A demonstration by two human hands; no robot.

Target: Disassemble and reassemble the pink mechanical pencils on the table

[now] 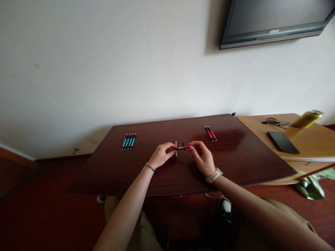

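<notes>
Over the middle of the dark wooden table [167, 181], a red pen [186, 147] is held level between my two hands. The fingertips of my left hand [162, 154] are closed at its black end, and my right hand [203, 159] pinches its red end. Just beyond the pen lie a thin light rod, perhaps a refill [176, 142], and a small dark piece [183, 144], partly hidden by the pen. Two red pens [210, 134] lie side by side at the back right. Several blue pens [128, 142] form a neat row on the left.
A lighter wooden table [314, 146] adjoins on the right, bearing a black phone [283, 142], a dark cable [274, 122] and a yellow can [306, 119]. Behind stands a white wall [131, 69] with a mounted television [274, 21] at upper right.
</notes>
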